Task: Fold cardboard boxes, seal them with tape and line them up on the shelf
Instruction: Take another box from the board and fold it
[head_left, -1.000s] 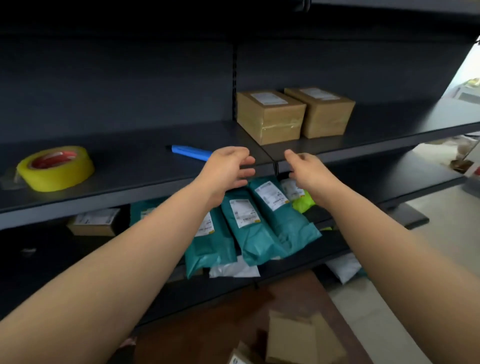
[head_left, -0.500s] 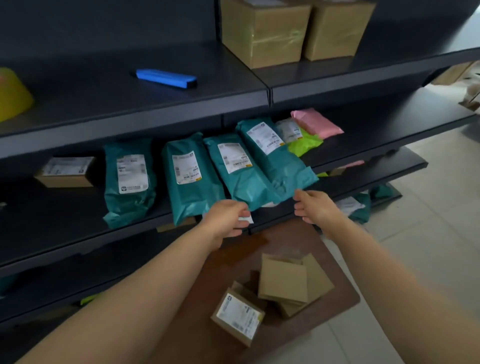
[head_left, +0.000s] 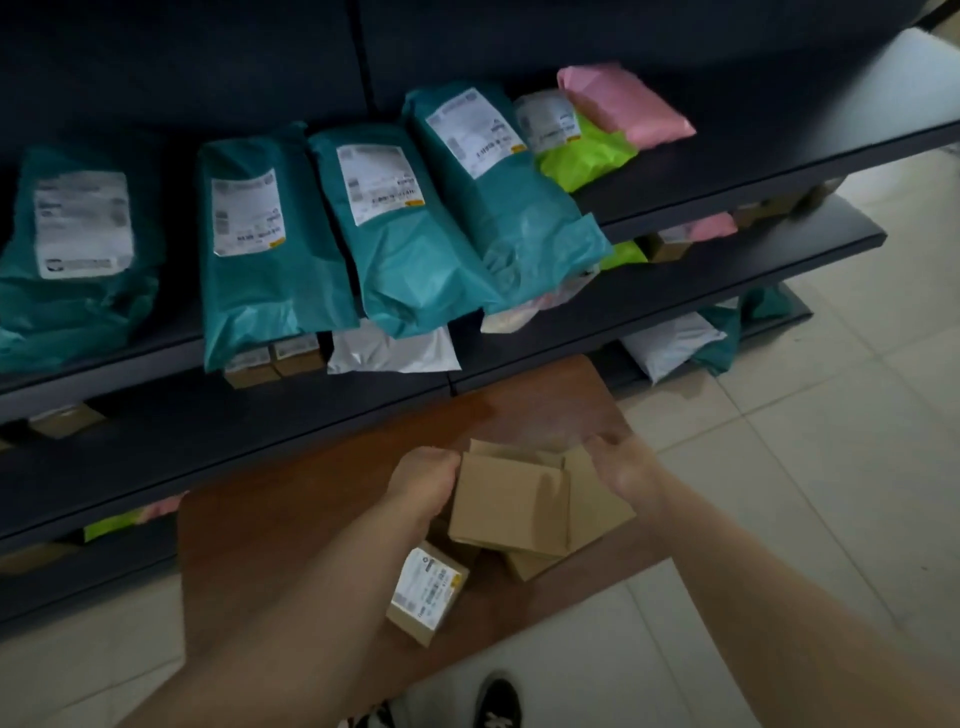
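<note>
A stack of flat, unfolded cardboard boxes (head_left: 511, 506) lies on a low brown table (head_left: 270, 525) in front of the shelves. My left hand (head_left: 423, 488) is curled around the left edge of the top flat box. Over the right side of the stack hovers my right hand (head_left: 621, 470), fingers apart and pointing down at the cardboard, holding nothing. A small sealed box with a white label (head_left: 426, 590) sits tilted on the table just below my left wrist.
Dark shelves (head_left: 727, 192) carry several teal mailer bags (head_left: 410, 234), a pink bag (head_left: 623, 104) and a green bag (head_left: 587, 153). Small boxes and white bags lie on the lower shelf (head_left: 260, 431). My shoes (head_left: 498, 701) stand on the tiled floor (head_left: 831, 467).
My view dropped from the upper shelf to the low table. Both hands came down from shelf height to the cardboard stack, and my left hand took hold of the top flat box.
</note>
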